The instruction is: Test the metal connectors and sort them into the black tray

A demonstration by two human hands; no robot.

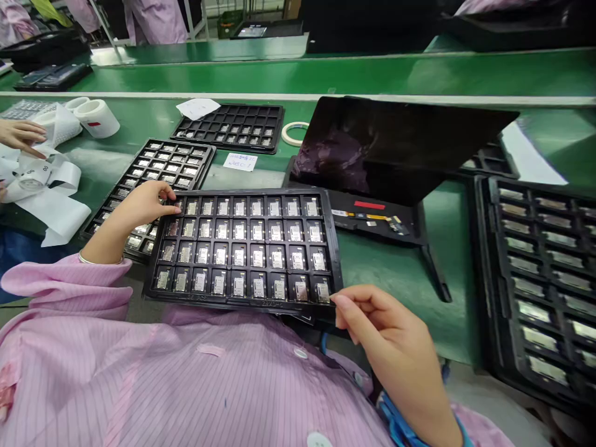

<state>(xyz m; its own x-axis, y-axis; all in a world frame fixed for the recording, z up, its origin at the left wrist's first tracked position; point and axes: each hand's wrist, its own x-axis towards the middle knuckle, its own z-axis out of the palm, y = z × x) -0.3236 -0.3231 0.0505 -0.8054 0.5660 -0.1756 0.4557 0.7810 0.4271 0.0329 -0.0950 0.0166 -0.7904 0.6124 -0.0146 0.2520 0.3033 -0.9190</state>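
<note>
A black compartment tray (242, 304) filled with small silver metal parts lies close in front of my body, over the bench's near edge. My left hand (144, 208) pinches its far left corner between thumb and fingers. At the near right corner, my right hand (388, 344) grips the rim with thumb and fingertips; the fingers underneath are partly hidden. Every pocket I can make out holds a silver part (239, 230). Partly beneath my left forearm is a second black tray (205, 162) of similar parts.
Behind stands a partly filled tray (274, 112) with a white paper (198, 108) on it. A handwritten label (240, 162), a tape roll (295, 133) and a tilted black panel (391, 143) over a dark holder lie beyond. Stacked trays (484, 248) stand right. A co-worker's hand (21, 133) handles white tape at left.
</note>
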